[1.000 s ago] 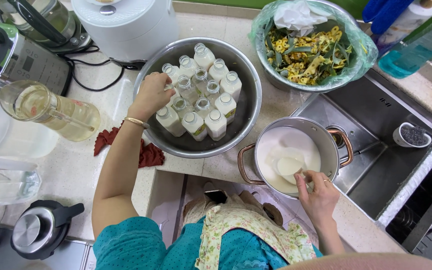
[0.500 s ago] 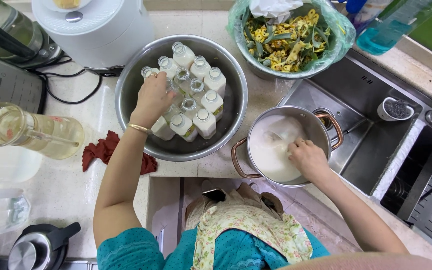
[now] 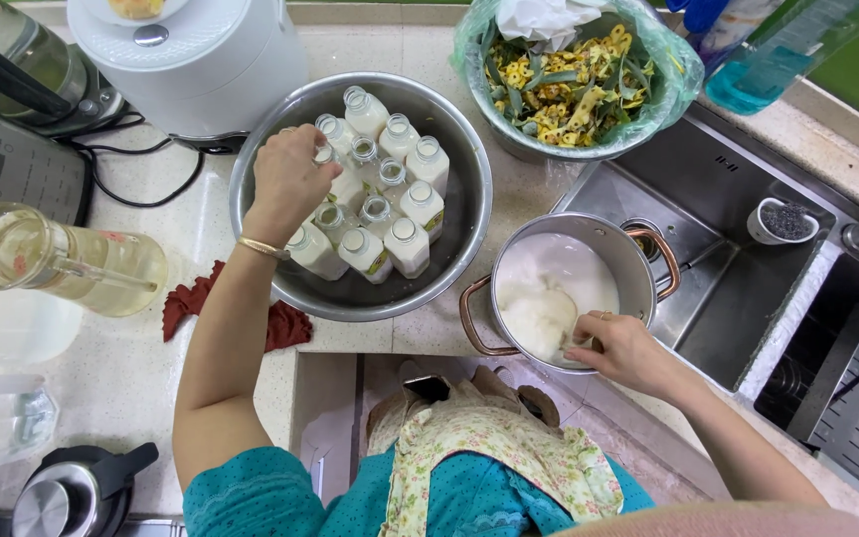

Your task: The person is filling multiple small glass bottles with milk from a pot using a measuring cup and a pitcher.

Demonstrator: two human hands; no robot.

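My left hand (image 3: 288, 177) is covering one small bottle (image 3: 322, 155) in the steel bowl (image 3: 459, 214); my fingers are hiding its cap and how I am gripping it. My right hand (image 3: 620, 348) is blocking part of the pot (image 3: 638, 261) rim, and my fingertips are dipping out of sight into the white liquid (image 3: 557, 288). The white cooker (image 3: 191, 60), glass jug (image 3: 52, 261) and blue bottle (image 3: 787, 50) are running off the frame edges. The small cup (image 3: 785, 221) in the sink is holding something dark, too small to identify.
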